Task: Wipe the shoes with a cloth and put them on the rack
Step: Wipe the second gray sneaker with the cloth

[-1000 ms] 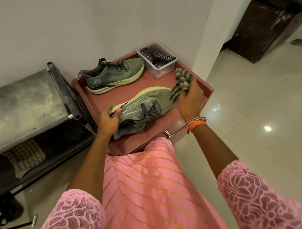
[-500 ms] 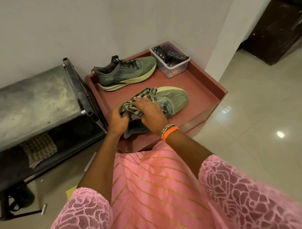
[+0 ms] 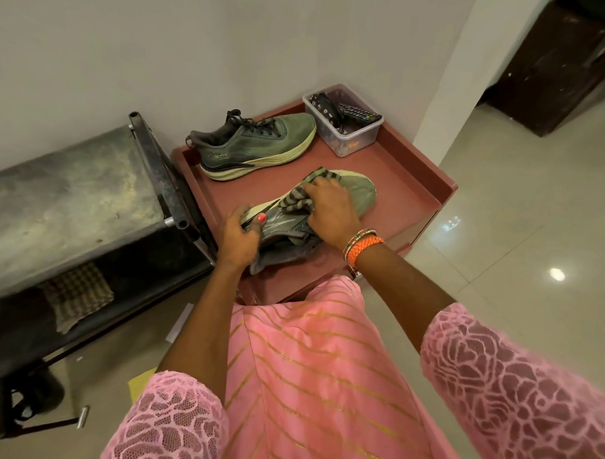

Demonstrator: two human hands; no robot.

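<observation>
Two olive-green mesh sneakers with pale yellow soles sit on the reddish-brown rimmed counter (image 3: 425,163) in the corner. I see the near sneaker (image 3: 356,188) tipped onto its side, toe pointing right, heel toward me. My left hand (image 3: 241,236) grips its heel end, thumb with a red-painted nail pressed on the upper. My right hand (image 3: 329,213), with orange and beaded bangles at the wrist, has its fingers curled round a grey-and-green striped cloth (image 3: 298,195) and presses it against the midfoot, laces hidden under the hand. The far sneaker (image 3: 253,141) stands upright near the wall, toe right, apart from the near one. Just beside its toe stands a clear plastic tub (image 3: 354,133) holding a black remote control and other dark items I cannot identify. Left of the counter stands a dark metal rack (image 3: 63,189) with a dusty top; a checked rag (image 3: 77,299) lies on its lower shelf.
</observation>
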